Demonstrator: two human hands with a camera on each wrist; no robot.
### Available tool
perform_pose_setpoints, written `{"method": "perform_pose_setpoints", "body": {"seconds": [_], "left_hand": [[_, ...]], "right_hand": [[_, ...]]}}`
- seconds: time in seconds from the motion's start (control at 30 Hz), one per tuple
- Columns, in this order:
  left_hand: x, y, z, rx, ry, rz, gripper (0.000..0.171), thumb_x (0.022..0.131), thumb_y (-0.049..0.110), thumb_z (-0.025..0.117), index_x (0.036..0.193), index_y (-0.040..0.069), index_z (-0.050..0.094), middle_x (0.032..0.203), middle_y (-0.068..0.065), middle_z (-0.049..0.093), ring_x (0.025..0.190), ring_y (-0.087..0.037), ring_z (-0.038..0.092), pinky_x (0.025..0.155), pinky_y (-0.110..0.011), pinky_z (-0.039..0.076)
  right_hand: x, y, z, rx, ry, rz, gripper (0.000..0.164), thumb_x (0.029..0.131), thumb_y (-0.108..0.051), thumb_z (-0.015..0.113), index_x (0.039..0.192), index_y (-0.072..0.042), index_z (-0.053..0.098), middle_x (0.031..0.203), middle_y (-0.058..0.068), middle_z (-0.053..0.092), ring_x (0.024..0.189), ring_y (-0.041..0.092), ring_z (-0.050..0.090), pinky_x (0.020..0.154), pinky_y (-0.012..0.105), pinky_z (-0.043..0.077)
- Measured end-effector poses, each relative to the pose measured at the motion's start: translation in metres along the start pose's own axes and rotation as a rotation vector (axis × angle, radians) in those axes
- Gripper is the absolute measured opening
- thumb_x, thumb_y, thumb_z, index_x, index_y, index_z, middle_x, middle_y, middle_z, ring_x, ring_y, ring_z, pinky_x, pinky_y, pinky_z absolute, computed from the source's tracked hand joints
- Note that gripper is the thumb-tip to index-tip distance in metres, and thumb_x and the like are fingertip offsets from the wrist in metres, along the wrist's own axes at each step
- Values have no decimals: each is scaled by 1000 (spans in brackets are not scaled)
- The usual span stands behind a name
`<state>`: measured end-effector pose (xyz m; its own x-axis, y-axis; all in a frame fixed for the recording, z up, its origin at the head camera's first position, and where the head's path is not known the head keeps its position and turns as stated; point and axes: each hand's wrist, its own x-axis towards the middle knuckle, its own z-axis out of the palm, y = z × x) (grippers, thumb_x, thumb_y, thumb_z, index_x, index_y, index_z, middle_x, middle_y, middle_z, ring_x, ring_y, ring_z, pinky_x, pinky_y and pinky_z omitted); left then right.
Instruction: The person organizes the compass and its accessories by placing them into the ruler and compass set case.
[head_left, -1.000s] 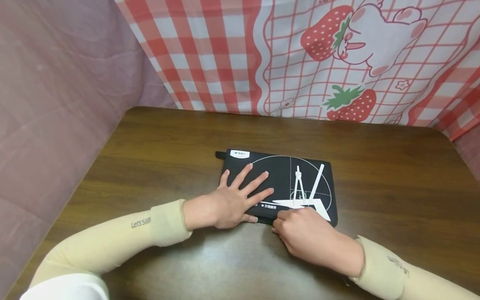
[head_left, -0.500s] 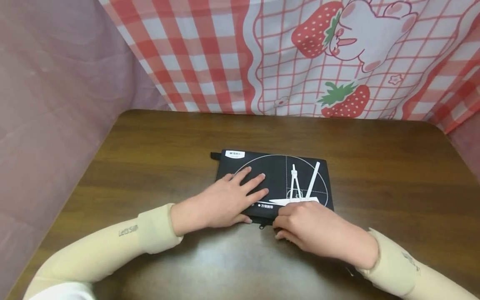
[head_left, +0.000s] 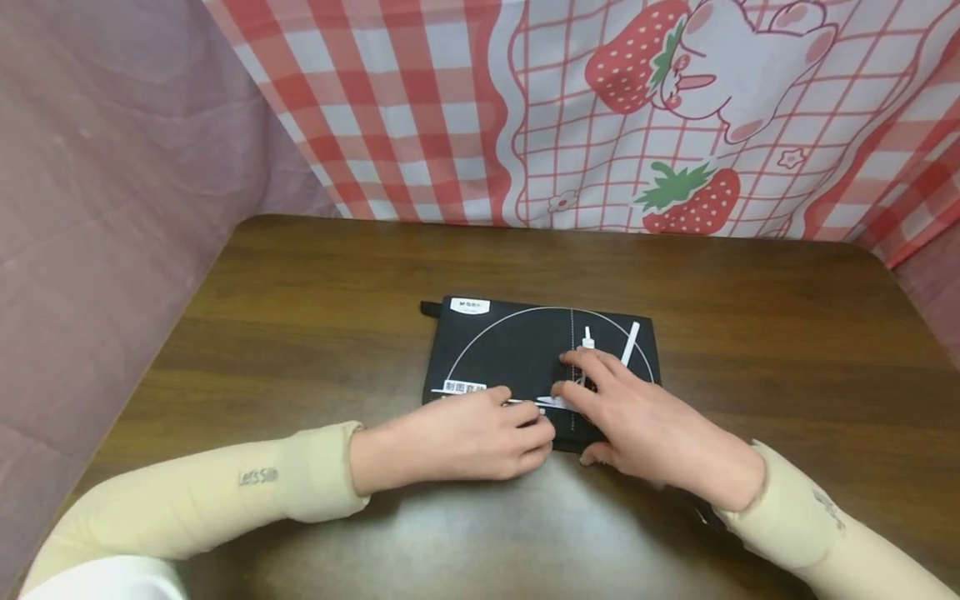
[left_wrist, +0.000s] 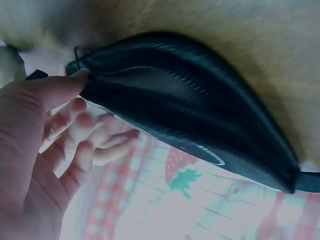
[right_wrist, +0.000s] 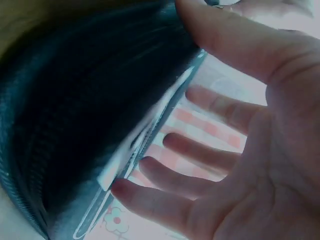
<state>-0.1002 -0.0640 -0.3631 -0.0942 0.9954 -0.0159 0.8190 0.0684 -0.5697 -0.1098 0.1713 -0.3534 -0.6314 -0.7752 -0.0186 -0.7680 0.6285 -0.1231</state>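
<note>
A flat black zip pouch (head_left: 517, 342) printed with white drawing tools lies on the table. At its front edge my left hand (head_left: 465, 437) pinches the fabric, thumb on the zipped side and curled fingers toward the printed top. The left wrist view shows the pouch's zipped side (left_wrist: 175, 95) bulging, its corner at the thumb. My right hand (head_left: 637, 425) rests over the printed right half, fingers spread and slightly bent. Its thumb (right_wrist: 225, 40) touches the front edge, while the other fingertips reach across the printed face. The hands cover part of the print and front edge.
The brown wooden table (head_left: 337, 292) extends around the pouch. Behind it hangs a red-and-white checked cloth (head_left: 420, 108) with strawberries, and a pink cloth (head_left: 112, 208) hangs at the left. A small dark strap (head_left: 431, 308) sticks out at the pouch's back left corner.
My left hand has drawn back from lying spread on the pouch to pinching its front edge. The right hand has loosened from the front edge, its fingers now spread over the printed top.
</note>
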Motion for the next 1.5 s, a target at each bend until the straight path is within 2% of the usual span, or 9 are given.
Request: {"method": "perform_pose_setpoints", "body": {"seconds": [0.13, 0.27, 0.53, 0.77, 0.93, 1.1, 1.27, 1.5], "left_hand": [[7, -1, -1, 21, 11, 54, 28, 95, 10, 34, 97, 19, 61, 89, 4, 53, 74, -13, 53, 61, -25, 44], [10, -3, 0, 38, 20, 97, 32, 92, 8, 35, 88, 21, 64, 81, 5, 54, 64, -11, 53, 56, -24, 44], [17, -6, 1, 32, 31, 159, 34, 92, 8, 35, 89, 20, 67, 82, 3, 54, 63, -13, 52, 55, -27, 45], [21, -6, 4, 10, 23, 167, 33, 95, 9, 33, 95, 18, 65, 90, 3, 53, 71, -13, 54, 62, -28, 47], [21, -3, 5, 32, 62, 169, 36, 95, 7, 29, 92, 18, 64, 90, 3, 50, 72, -14, 51, 62, -28, 45], [14, 0, 6, 48, 90, 130, 35, 93, 6, 30, 86, 17, 62, 87, 4, 50, 67, -12, 49, 54, -27, 44], [-1, 0, 8, -4, 60, 89, 26, 93, 8, 35, 86, 15, 59, 85, 4, 49, 65, -11, 48, 52, -26, 45], [-28, -1, 8, -28, 25, 45, 22, 91, 10, 42, 83, 19, 60, 83, 4, 44, 66, -13, 46, 47, -28, 41]], "right_hand": [[3, 4, 4, -28, -17, -11, 78, 67, -39, 78, 135, -17, 47, 144, 13, 34, 129, 35, 31, 89, 41, 43], [6, 7, 5, -46, -14, -48, 74, 68, -40, 77, 132, -16, 51, 143, 15, 37, 128, 38, 32, 92, 43, 40], [7, 8, 4, -50, -18, -56, 72, 68, -41, 77, 130, -15, 53, 141, 16, 38, 127, 39, 33, 95, 44, 38], [7, 8, 3, -75, -33, -58, 71, 68, -39, 77, 130, -14, 53, 142, 17, 37, 128, 39, 32, 93, 43, 40], [5, 8, 4, -105, -48, -64, 71, 68, -38, 77, 131, -14, 53, 143, 18, 36, 128, 40, 31, 87, 43, 44], [4, 9, 5, -112, -31, -85, 69, 68, -39, 77, 129, -15, 55, 142, 20, 37, 128, 41, 32, 90, 43, 42], [4, 9, 6, -96, -39, -68, 68, 68, -39, 77, 129, -16, 56, 141, 19, 37, 127, 41, 33, 89, 44, 42], [4, 8, 6, -75, -74, -50, 68, 70, -40, 76, 130, -19, 54, 143, 18, 36, 128, 41, 31, 88, 44, 43]]}}
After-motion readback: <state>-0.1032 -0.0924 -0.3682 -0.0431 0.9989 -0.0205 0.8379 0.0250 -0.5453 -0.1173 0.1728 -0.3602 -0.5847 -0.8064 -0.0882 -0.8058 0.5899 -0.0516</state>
